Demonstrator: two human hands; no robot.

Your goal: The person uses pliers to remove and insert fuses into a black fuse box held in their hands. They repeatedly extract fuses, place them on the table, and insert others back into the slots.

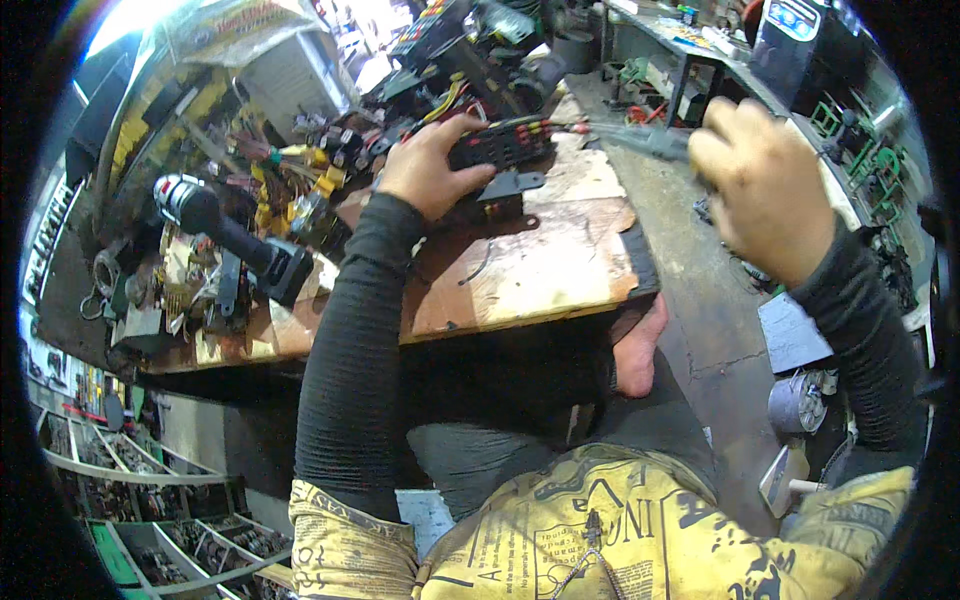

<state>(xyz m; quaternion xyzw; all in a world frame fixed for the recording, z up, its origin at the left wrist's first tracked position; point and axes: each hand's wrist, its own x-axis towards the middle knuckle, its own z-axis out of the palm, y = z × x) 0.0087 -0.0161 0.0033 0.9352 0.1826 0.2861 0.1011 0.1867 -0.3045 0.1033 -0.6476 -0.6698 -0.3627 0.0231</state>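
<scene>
My left hand (428, 172) grips the near left side of a black fuse box (513, 146) with small red and yellow pieces along its top, holding it over the worktable. Off to the right, my right hand (765, 190) is raised with its fingers closed round a grey hand tool (655, 142). The tool is smeared by motion, and its thin tip points left at the box's right end; whether they touch I cannot tell. Just below the box is another black part with flat tabs (505, 197), partly behind my left hand.
On the wooden worktable (560, 265) lies a cordless drill (225, 225) at the left. Connectors and wires (300, 175) are heaped behind it. A bare foot (638, 350) shows beneath the table's right corner. Shelving racks (150, 480) stand lower left; a long bench (700, 45) runs along the far right.
</scene>
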